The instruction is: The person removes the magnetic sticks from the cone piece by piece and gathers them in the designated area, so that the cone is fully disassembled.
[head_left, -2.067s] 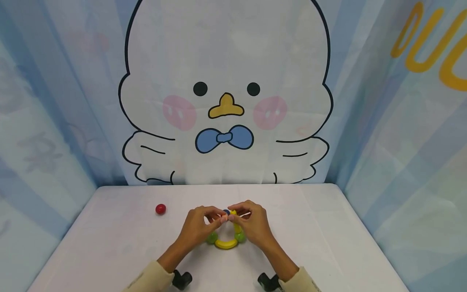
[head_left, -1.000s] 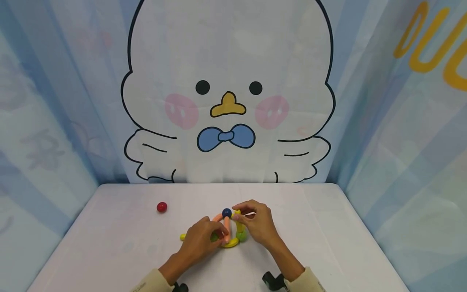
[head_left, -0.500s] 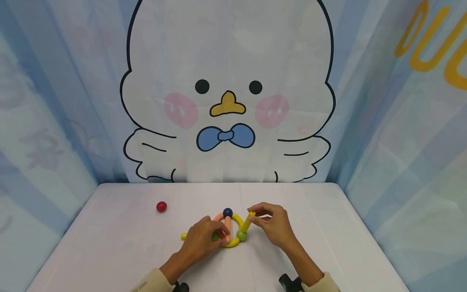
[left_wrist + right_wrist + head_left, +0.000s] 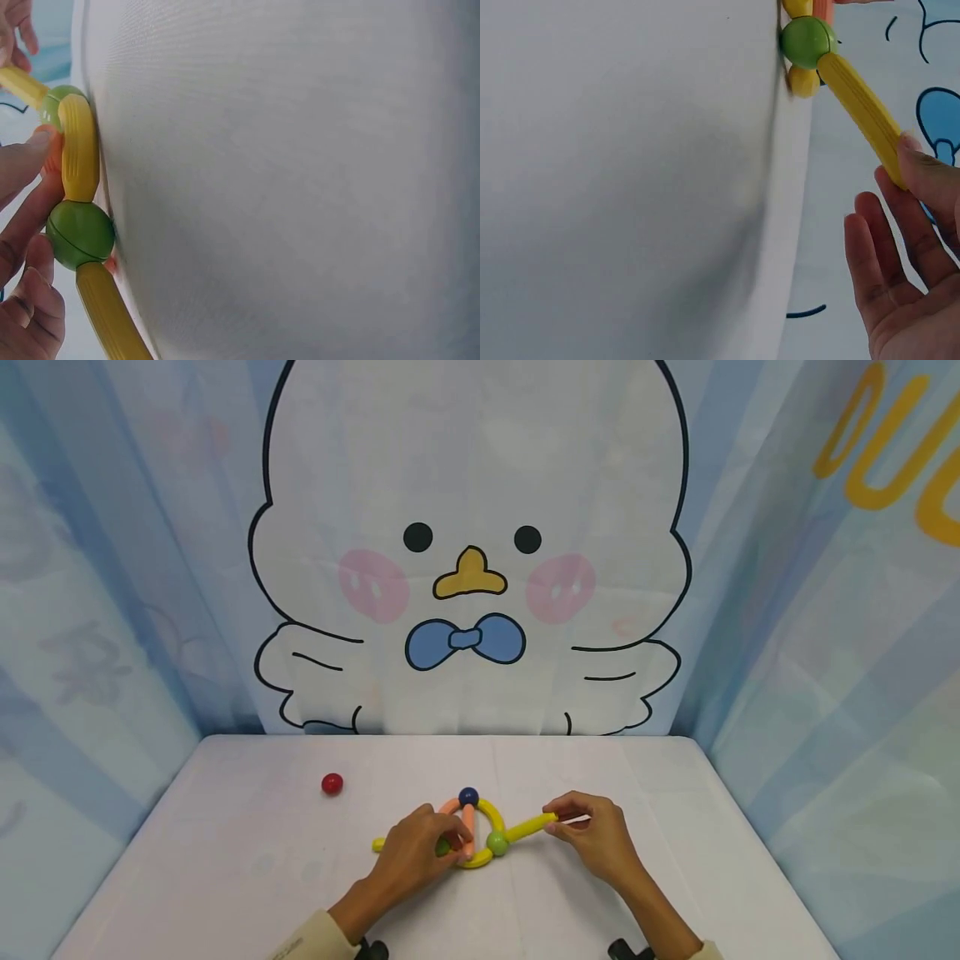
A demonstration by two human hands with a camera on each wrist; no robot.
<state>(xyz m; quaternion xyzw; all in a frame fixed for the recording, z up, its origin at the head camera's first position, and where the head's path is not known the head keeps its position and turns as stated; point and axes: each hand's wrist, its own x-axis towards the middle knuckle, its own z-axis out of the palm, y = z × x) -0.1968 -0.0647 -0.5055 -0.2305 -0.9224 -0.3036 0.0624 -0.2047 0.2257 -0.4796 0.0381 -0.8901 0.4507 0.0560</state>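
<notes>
A ring of magnetic-toy-style rods and balls lies mid-table. It has a dark blue ball (image 4: 468, 797) at the far side, a curved yellow rod (image 4: 492, 814) and a green ball (image 4: 497, 842) on the right. My left hand (image 4: 420, 852) pinches the near end of a salmon rod (image 4: 468, 827) that runs inward from the blue ball; its other fingers rest at a second green ball (image 4: 80, 235). Between thumb and index finger my right hand (image 4: 596, 835) pinches the outer end of a straight yellow rod (image 4: 531, 827), whose other end meets the right green ball.
A red ball (image 4: 332, 784) lies apart at the back left of the white table (image 4: 225, 860). Another yellow rod (image 4: 378, 844) sticks out left beyond the left hand. Behind the table hangs a curtain (image 4: 465, 693) with a cartoon bird.
My right hand has swung the straight yellow rod from upright down and outward to the right. Earlier my left hand came from the blue ball down to the ring's near left, where it stays.
</notes>
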